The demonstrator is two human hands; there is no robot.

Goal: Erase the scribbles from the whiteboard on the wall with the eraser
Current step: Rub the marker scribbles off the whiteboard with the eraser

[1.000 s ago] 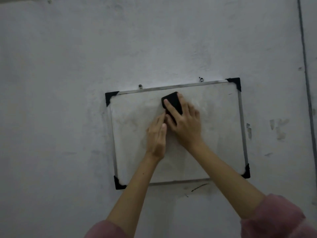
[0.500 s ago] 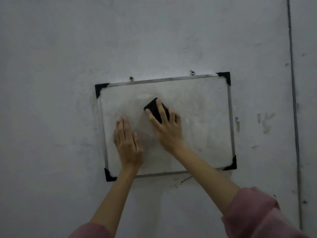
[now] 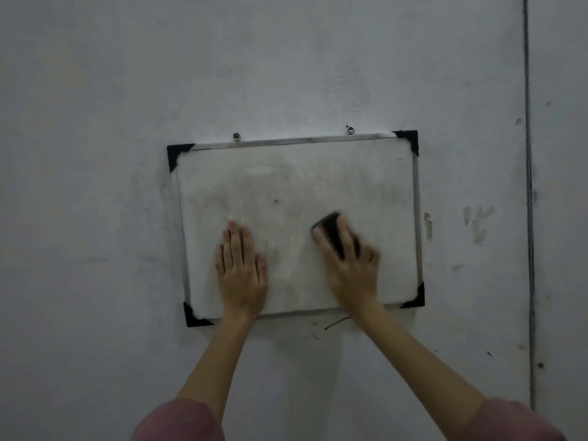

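right hand [image 3: 353, 268] presses the black eraser [image 3: 331, 232] on the whiteboard [image 3: 296, 186], left hand [image 3: 241, 272] flat beside it.

the eraser lies under the right hand's fingers [image 3: 321, 240], its upper end poking out beyond the fingertips, in the lower right part of the board; the hand is blurred, but the fingers and thumb wrap the eraser's sides. the left hand is spread flat with straight fingers close together, palm on the lower left part of the board, holding nothing. count: 1 eraser, 1 whiteboard, 2 hands, 4 black corner caps, 2 small hangers at the top edge. the board surface shows grey smears and 1 small dark dot [image 3: 276, 201] near its middle. the grey wall [image 3: 95, 90] carries a short dark mark just below the frame.
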